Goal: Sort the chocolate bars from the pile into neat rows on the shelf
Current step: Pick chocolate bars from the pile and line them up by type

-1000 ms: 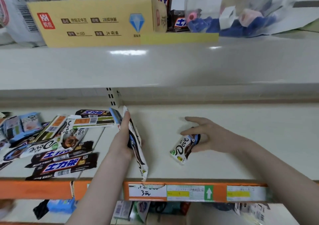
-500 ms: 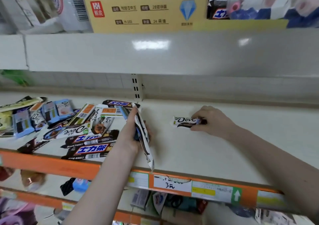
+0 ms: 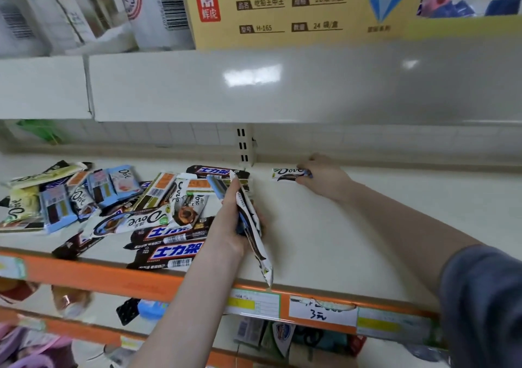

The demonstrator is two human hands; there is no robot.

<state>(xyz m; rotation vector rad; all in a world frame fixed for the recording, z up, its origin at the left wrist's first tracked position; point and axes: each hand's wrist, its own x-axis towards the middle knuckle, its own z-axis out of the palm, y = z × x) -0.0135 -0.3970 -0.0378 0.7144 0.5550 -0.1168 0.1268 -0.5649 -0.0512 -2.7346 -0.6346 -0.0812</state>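
The right hand (image 3: 324, 177) is stretched far back over the cream shelf (image 3: 367, 226), forearm laid diagonally across the bare surface from the lower right, a blue-grey sleeve (image 3: 485, 305) showing at the frame edge. Its fingers are curled down onto the right end of a single Dove bar (image 3: 288, 174), pinching it while the bar lies flat and level at the very back of the shelf, just right of the slotted upright (image 3: 245, 147) and close to the rear wall. The left hand (image 3: 231, 223) comes up from below over the orange shelf edge (image 3: 113, 277), wrist bent and fingers wrapped around a handful of bars (image 3: 250, 226) held on edge, with one white-and-dark wrapper hanging down past the shelf front toward the price labels (image 3: 322, 309) (how many bars are in the bundle cannot be told). Just left of that hand, touching or nearly so, sprawls the pile (image 3: 113, 204): dark bars with blue-and-white lettering nearest the front edge, white Dove wrappers criss-crossed over them, pale blue and pale yellow packets farther left. The placed bar lies well apart from the pile, with bare shelf between and to its right. On the upper shelf stands a yellow carton (image 3: 296, 9) beside white packages (image 3: 84, 9).
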